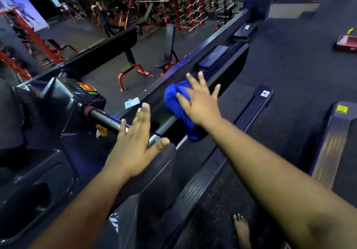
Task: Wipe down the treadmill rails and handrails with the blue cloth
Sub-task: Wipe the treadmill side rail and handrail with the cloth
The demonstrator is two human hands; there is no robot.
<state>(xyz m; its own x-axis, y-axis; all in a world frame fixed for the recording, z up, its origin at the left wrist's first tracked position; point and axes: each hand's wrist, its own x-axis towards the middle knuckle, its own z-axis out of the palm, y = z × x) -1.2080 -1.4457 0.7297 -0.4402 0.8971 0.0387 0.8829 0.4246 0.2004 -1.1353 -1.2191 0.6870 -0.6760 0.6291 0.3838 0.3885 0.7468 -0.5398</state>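
Because the crumpled blue cleaning cloth (180,109) has to be pushed along a surface rather than carried, the right hand (199,103) lies flat on top of it with fingers straight and spread, pressing it onto the dark, flat-topped treadmill handrail (164,125) instead of gripping it. Most of the cloth bunches out from under the palm on the thumb side, and a fold hangs below the wrist over the rail's near edge, which probably lets it catch the rail's side as well as its top. Beside it, toward the console, the left hand (135,144) is also opened flat, fingers together and thumb out, over the black round grip bar (108,120); whether it touches the bar or hovers just above cannot be told. It holds nothing, and seems placed to steady the body. Beyond the fingertips, the rail's far stretch remains to be wiped.
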